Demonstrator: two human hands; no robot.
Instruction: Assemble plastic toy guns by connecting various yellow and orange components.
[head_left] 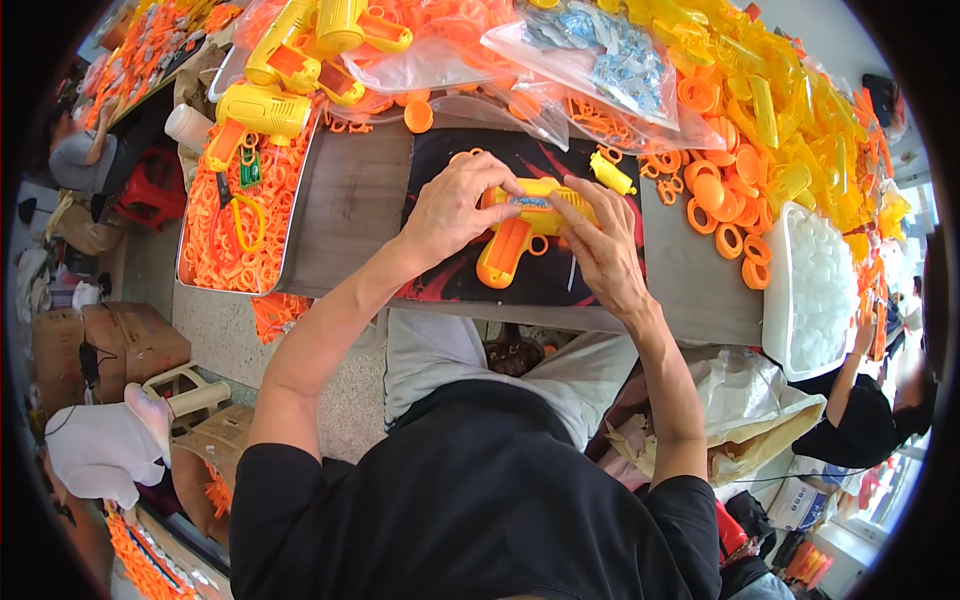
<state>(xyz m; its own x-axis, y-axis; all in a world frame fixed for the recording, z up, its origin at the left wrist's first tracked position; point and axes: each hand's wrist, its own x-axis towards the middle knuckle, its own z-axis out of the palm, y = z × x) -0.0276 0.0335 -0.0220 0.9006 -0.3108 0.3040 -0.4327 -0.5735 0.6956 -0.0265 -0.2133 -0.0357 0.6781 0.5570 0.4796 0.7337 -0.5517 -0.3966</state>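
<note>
Toy gun (pixel 530 218) is lying on its side on the dark mat (pixel 440 150), mid-table (pixel 345 190), directly under both hands. Left grip (pixel 455 205): grasping the toy at its left end, thumb and fingertips at the edge of the blue sticker (pixel 530 201). Right grip (pixel 605 240): grasping the right end, fingers over the yellow body, thumb lower down.

Status, my read: main build done. Yellow body looks closed, orange handle on, orange ring trigger sticking out. Sticker is on the body side; can't tell if it's fully stuck down, fingers cover its ends. I'd call it sticker stage, late in this unit.

Left to do: small yellow part (pixel 611 175) is loose on the mat, upper right. Can't tell if it belongs to this unit.

Batch: several built toys (pixel 265 112) stacked upper left. Plenty of stock left: bag of blue stickers (pixel 630 65), yellow shells (pixel 770 100), orange rings (pixel 735 190) at right, tray (pixel 300 190) of orange bits at left. Batch looks far from done.
</note>
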